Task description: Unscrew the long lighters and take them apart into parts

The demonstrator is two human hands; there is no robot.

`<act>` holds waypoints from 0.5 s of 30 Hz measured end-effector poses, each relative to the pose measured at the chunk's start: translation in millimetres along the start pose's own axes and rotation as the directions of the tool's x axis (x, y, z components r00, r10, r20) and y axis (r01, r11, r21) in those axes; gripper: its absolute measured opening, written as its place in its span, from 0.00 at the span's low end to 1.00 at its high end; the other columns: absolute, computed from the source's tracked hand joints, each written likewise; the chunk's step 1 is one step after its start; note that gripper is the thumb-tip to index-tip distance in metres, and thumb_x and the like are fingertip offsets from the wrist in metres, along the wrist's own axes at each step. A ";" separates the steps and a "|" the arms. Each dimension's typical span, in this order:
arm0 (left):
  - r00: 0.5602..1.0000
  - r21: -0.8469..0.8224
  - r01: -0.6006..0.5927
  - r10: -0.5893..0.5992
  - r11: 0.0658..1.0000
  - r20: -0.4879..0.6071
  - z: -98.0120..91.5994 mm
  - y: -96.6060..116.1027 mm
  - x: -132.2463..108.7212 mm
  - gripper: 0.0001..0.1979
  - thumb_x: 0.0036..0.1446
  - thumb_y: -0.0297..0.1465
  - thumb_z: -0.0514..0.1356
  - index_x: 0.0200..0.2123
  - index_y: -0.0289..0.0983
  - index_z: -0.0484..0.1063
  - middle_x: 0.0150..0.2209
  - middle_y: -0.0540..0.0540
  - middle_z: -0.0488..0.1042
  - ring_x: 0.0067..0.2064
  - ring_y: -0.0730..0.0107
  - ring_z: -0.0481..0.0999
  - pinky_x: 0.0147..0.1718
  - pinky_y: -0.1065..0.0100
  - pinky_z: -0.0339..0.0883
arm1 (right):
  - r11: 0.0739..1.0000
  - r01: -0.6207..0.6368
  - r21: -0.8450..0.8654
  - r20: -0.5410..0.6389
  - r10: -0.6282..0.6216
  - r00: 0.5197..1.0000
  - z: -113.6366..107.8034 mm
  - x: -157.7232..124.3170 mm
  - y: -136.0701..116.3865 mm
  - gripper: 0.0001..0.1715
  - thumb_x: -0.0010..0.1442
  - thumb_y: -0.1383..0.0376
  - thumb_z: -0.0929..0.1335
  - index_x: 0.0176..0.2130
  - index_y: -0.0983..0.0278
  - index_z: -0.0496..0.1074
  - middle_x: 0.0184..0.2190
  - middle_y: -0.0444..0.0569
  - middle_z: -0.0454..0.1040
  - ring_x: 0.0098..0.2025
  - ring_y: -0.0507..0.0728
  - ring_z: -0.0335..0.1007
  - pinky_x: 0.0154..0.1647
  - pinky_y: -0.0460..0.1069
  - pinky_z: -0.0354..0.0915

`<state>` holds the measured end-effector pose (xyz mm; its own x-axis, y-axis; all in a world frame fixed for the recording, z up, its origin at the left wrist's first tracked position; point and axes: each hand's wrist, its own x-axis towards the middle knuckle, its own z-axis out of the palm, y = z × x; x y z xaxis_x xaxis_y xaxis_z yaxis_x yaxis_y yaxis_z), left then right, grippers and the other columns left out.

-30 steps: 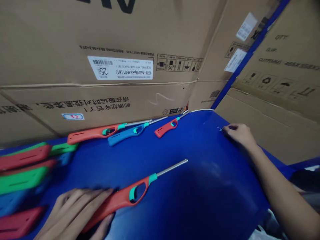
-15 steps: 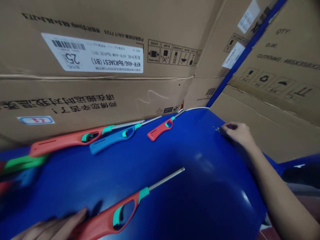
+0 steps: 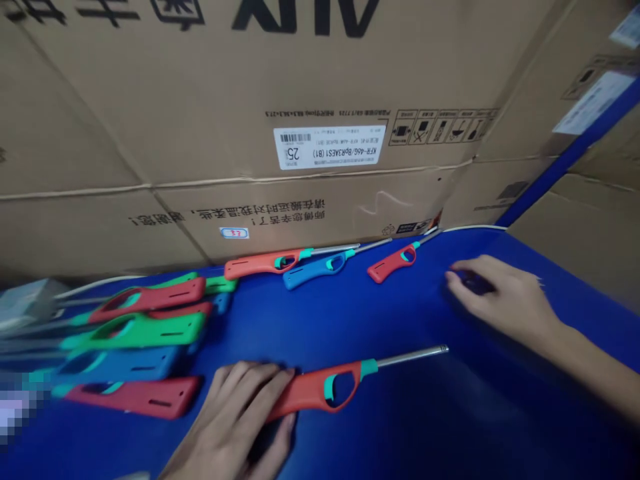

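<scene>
My left hand is wrapped around the rear of the handle of a red-orange gas lighter with a teal trigger. Its metal barrel points right, low over the blue table. My right hand hangs over the table's right part, thumb and index finger curled together at the tips. Whatever they pinch, if anything, is too small to make out. Nearest to that hand lies a small red lighter. Left of it, a blue lighter and a red lighter rest by the cardboard wall.
A pile of lighters in red, green and blue lies at the left, barrels pointing left. A grey box-shaped thing with a white cord stands behind it. Large cardboard encloses the back and right sides.
The view has swung left, bringing the lighter pile in. My right hand has come away from small metal bits on the table, toward the held lighter. My left hand stays on the lighter.
</scene>
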<state>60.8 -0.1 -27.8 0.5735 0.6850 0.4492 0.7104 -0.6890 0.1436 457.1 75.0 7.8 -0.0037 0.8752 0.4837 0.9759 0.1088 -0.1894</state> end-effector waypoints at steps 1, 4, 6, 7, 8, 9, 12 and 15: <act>1.000 -0.002 0.012 -0.012 1.000 0.008 -1.8 1.1 0.7 0.19 0.58 0.33 0.61 0.53 0.40 0.69 0.45 0.42 0.76 0.45 0.58 0.75 0.42 0.61 0.71 | 0.997 0.070 -0.015 0.068 -0.069 0.995 3.5 6.3 -9.5 0.18 0.60 0.55 0.62 0.39 0.61 0.75 0.36 0.52 0.79 0.36 0.61 0.76 0.40 0.53 0.68; 0.999 0.014 0.028 -0.028 1.000 0.017 -5.3 2.0 2.2 0.17 0.58 0.34 0.61 0.52 0.41 0.69 0.45 0.43 0.76 0.45 0.58 0.76 0.47 0.58 0.69 | 0.958 0.259 -0.122 0.315 -0.210 0.926 14.3 25.7 -32.7 0.21 0.62 0.63 0.60 0.51 0.62 0.73 0.38 0.53 0.80 0.36 0.61 0.77 0.36 0.53 0.67; 1.000 0.018 0.018 -0.019 1.000 0.018 -6.7 0.5 4.1 0.16 0.57 0.36 0.62 0.49 0.41 0.70 0.43 0.44 0.77 0.43 0.58 0.76 0.46 0.58 0.69 | 0.942 0.303 -0.142 0.379 -0.231 0.896 21.5 34.8 -42.8 0.21 0.63 0.65 0.61 0.52 0.61 0.73 0.35 0.53 0.81 0.33 0.62 0.77 0.31 0.51 0.65; 1.000 0.012 0.008 -0.008 1.000 0.010 -7.3 -0.7 5.4 0.16 0.57 0.37 0.62 0.48 0.41 0.70 0.42 0.45 0.77 0.42 0.59 0.77 0.44 0.59 0.70 | 0.938 0.318 -0.139 0.395 -0.242 0.886 24.5 37.4 -46.0 0.19 0.63 0.65 0.61 0.51 0.60 0.74 0.33 0.52 0.81 0.31 0.61 0.77 0.29 0.50 0.64; 1.000 0.001 -0.001 0.001 1.000 0.002 -7.7 -2.0 6.8 0.15 0.56 0.38 0.63 0.46 0.41 0.71 0.40 0.46 0.77 0.41 0.60 0.77 0.42 0.60 0.70 | 0.933 0.334 -0.136 0.409 -0.254 0.877 26.6 38.5 -48.2 0.18 0.64 0.65 0.61 0.49 0.60 0.75 0.31 0.52 0.81 0.30 0.61 0.77 0.28 0.49 0.64; 1.000 -0.011 -0.002 0.002 1.000 -0.006 -7.9 -3.3 8.2 0.14 0.56 0.38 0.63 0.45 0.41 0.71 0.39 0.47 0.77 0.40 0.61 0.77 0.40 0.61 0.70 | 0.928 0.349 -0.131 0.419 -0.267 0.868 27.7 38.2 -49.2 0.17 0.64 0.65 0.61 0.49 0.60 0.75 0.31 0.51 0.81 0.30 0.60 0.78 0.28 0.49 0.63; 0.999 -0.048 0.028 -0.029 0.998 -0.015 -8.0 -6.8 10.8 0.13 0.57 0.37 0.63 0.45 0.41 0.71 0.40 0.47 0.77 0.41 0.62 0.76 0.42 0.62 0.70 | 0.916 0.389 -0.100 0.435 -0.311 0.845 24.7 30.8 -46.8 0.17 0.64 0.66 0.62 0.49 0.60 0.75 0.35 0.52 0.82 0.33 0.61 0.79 0.30 0.49 0.65; 0.996 -0.094 0.093 -0.091 0.991 0.016 -8.8 -9.0 10.3 0.16 0.57 0.36 0.62 0.49 0.41 0.70 0.43 0.45 0.75 0.44 0.61 0.76 0.45 0.62 0.71 | 0.908 0.415 -0.057 0.437 -0.351 0.828 17.2 19.1 -38.8 0.18 0.63 0.68 0.63 0.50 0.60 0.75 0.39 0.52 0.82 0.36 0.61 0.79 0.33 0.50 0.67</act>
<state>56.7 11.1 -16.7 0.5127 0.7489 0.4199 0.7190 -0.6418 0.2666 415.4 95.5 9.7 -0.4407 0.8928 0.0938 0.8972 0.4347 0.0777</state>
